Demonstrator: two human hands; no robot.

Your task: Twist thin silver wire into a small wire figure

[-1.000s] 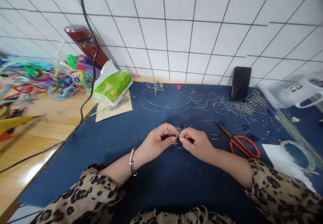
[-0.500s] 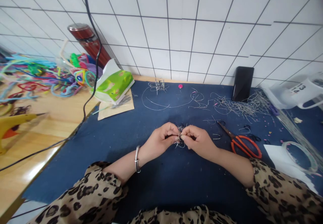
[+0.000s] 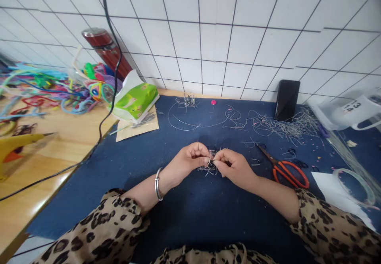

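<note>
A small tangled wire piece (image 3: 210, 171) with dark bits and loose silvery ends is between my two hands, partly hidden by the fingers. My left hand (image 3: 193, 160) pinches it from the left, thumb and forefinger closed on thin wire. From the right, my right hand (image 3: 235, 166) pinches it too, its fingertips almost meeting the left ones. A short bent wire (image 3: 255, 162) lies just past the right knuckles. Scissors (image 3: 287, 169) with orange handles rest to the right of that hand, blades tilted toward the wall.
Along the wall are a small wire frame (image 3: 188, 100), a pink round piece (image 3: 213, 102), a wire heap (image 3: 288, 125) and a leaning phone (image 3: 287, 99). A white jug (image 3: 358, 111) stands right. Left are a tissue pack (image 3: 135, 103), black cable (image 3: 101, 125) and yellow glue gun (image 3: 18, 147).
My left hand has shifted slightly up and left, and its bracelet has slid a little. More wire ends show below the fingers. My right hand stays nearly in place.
</note>
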